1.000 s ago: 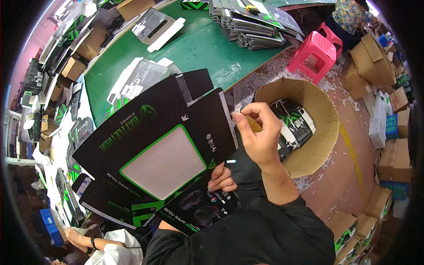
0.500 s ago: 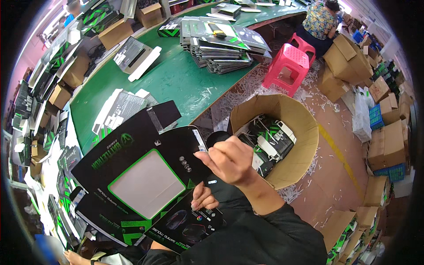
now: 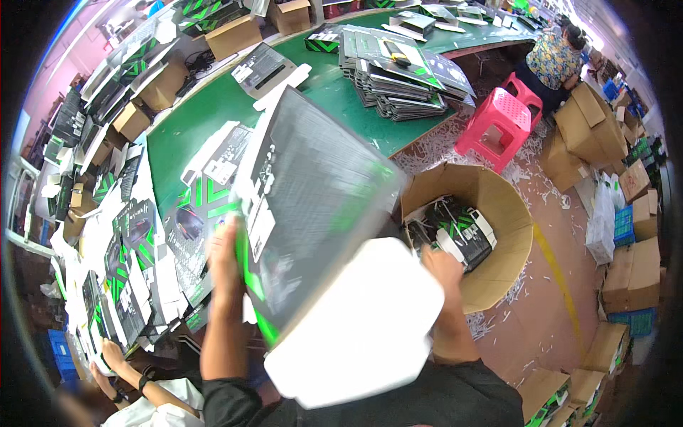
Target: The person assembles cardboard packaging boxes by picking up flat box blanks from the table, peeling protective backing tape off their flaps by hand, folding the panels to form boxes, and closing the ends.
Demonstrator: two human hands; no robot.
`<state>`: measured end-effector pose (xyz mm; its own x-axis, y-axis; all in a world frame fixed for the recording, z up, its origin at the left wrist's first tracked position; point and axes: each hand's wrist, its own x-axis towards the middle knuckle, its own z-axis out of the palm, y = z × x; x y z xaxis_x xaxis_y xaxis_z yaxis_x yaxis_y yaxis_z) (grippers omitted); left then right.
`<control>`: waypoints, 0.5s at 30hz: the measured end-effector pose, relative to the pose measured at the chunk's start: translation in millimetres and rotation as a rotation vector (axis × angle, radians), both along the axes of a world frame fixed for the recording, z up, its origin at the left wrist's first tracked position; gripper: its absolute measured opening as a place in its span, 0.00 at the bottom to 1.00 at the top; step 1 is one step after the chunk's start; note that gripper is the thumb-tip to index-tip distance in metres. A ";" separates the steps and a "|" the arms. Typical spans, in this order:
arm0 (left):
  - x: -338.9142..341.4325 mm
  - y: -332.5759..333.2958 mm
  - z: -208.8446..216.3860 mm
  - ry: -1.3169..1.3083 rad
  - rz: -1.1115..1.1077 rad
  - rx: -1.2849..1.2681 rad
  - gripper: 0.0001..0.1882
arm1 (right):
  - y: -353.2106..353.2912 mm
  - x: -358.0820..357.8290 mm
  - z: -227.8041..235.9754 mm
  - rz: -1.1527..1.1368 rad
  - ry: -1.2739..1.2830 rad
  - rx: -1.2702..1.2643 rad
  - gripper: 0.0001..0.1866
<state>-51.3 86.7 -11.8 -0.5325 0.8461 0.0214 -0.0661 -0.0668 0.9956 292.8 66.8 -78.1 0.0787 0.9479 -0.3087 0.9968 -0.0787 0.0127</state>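
Observation:
A printed cardboard box [image 3: 313, 192], dark grey with green trim and smeared by motion, is tilted up between my two hands in front of my chest. Its broad white flap [image 3: 363, 320] hangs toward me. My left hand [image 3: 225, 252] grips the box's left edge, with the fingers partly hidden behind it. At the flap's right edge my right hand [image 3: 442, 270] is closed on the cardboard, its fingertips partly hidden. Behind the box, flat printed cartons [image 3: 213, 160] lie on the green table [image 3: 192, 117].
Right of me stands a large brown carton [image 3: 498, 192] with printed boxes inside. A tall stack of flattened cartons [image 3: 398, 78] bears a yellow-and-black cutter [image 3: 396, 53]. Beyond are a pink stool [image 3: 501, 114] and a seated person [image 3: 555, 57]. Another person's hands [image 3: 114, 356] work at lower left.
The black panel with the window has turned out of sight; a grey side and white flap show instead. My hands have moved apart to opposite edges. The view has shifted left.

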 end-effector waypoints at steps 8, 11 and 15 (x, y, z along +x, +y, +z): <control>-26.4 -24.0 73.6 1.323 -0.383 0.267 0.19 | 0.9 12.6 131.5 0.148 0.782 0.647 0.36; 3.4 -23.5 79.5 1.394 -0.559 0.456 0.17 | 15.9 -41.8 139.2 0.738 0.885 0.520 0.32; 16.4 -34.1 85.2 1.466 -0.454 0.487 0.15 | 18.0 -75.7 114.0 0.883 0.792 0.514 0.28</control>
